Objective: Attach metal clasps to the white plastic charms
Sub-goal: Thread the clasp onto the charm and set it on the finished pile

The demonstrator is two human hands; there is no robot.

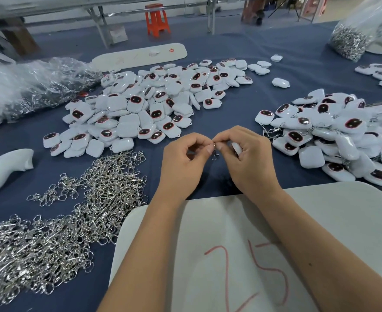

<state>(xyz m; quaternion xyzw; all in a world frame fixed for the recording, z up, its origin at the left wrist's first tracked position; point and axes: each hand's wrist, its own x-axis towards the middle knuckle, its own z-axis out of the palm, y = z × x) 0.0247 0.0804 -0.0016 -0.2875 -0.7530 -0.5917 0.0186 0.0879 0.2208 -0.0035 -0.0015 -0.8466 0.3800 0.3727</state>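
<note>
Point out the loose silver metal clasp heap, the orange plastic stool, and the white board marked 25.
Silver metal clasp heap [77, 221]: head view, heap's middle.
Orange plastic stool [156, 20]: head view, legs.
White board marked 25 [208, 233]: head view, bare surface.

Hands meet dead centre over table [241, 59]: left hand [183, 163] at 9, right hand [250, 158] at 3, clasp [214, 152] pinched between fingertips, charm [237, 148] tucked in right hand. Loose charm pile [154, 104] at 11, behind hands. Pile with clasps on [334, 136] at 2–3. Clasp heap [57, 228] at 8 (sprawls to near edge). Board [241, 255] at 6, under forearms. Bag of clasps [352, 39] far at 1, another bag [32, 86] at 10. Stool [156, 19] at 12, beyond table.
</note>
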